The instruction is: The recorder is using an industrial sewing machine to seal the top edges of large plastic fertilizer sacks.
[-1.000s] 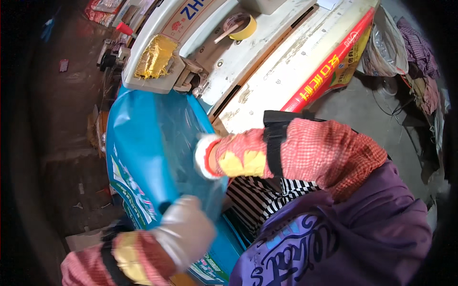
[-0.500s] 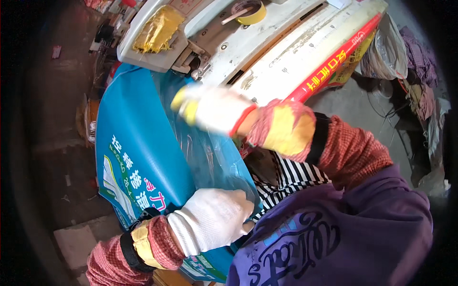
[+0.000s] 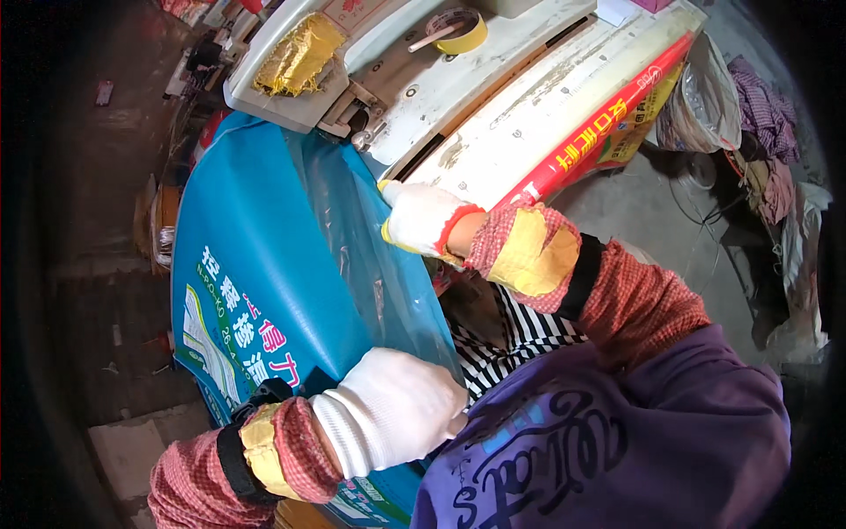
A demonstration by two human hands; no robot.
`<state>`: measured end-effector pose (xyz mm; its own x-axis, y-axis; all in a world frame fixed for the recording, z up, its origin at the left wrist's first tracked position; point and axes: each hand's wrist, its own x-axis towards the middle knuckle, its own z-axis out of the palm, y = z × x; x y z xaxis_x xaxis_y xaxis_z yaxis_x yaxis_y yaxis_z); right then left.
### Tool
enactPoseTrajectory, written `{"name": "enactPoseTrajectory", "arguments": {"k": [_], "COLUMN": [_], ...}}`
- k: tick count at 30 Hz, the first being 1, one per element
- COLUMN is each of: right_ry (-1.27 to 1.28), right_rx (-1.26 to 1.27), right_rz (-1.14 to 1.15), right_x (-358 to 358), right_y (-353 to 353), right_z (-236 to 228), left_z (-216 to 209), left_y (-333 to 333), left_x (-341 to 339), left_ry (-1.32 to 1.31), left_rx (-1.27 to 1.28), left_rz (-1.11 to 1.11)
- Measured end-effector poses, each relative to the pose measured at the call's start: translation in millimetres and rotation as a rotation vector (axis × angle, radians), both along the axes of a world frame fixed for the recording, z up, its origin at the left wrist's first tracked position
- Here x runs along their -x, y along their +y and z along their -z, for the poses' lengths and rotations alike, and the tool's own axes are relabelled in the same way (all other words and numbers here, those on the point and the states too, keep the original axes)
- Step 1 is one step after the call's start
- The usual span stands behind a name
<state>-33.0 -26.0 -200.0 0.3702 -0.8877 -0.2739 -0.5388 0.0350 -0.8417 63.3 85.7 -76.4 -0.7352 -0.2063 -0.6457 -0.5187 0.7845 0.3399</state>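
Note:
A large blue printed plastic sack (image 3: 256, 238) drapes from the sewing machine down to my lap. A clear plastic liner (image 3: 357, 238) shows along its right side. My left hand (image 3: 397, 401), in a white knit glove, is closed on the sack's near edge by my purple sweatshirt. My right hand (image 3: 427, 216), in a white glove with yellow fingertips, is at the sack's right edge, close to the machine table. Its fingers are curled around that edge, with the fingertips partly hidden.
The pale sewing machine (image 3: 291, 97) carries a gold cloth patch. A yellow tape roll (image 3: 458, 33) lies on its worn white table (image 3: 538, 106). Red and yellow sacking (image 3: 599, 137) hangs off the table's edge. To the right are a clear plastic bag (image 3: 701, 106) and purple checked cloth (image 3: 762, 101).
My right hand has moved from above the liner to the right, down to the sack's edge by the table. My left hand keeps its hold on the near edge.

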Motion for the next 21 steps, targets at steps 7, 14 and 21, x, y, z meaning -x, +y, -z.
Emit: {"name": "enactPoseTrajectory", "arguments": {"k": [7,14,21], "right_ry": [-0.120,-0.104,-0.068], "right_rx": [0.051,-0.004,-0.102], "right_rz": [0.061,0.069,-0.022], "right_x": [-5.1,-12.0,6.4], "right_y": [0.7,-5.3,-6.3], "right_z": [16.5,20.1,9.5], "left_z": [-13.9,-52.4,-24.6], "left_y": [-1.5,-7.2,-7.2], "left_x": [-8.5,-4.5,3.0], "left_ry": [-0.191,-0.624,-0.129], "left_rx": [0.076,0.010,0.102], "left_rz": [-0.008,0.049,-0.376]}}
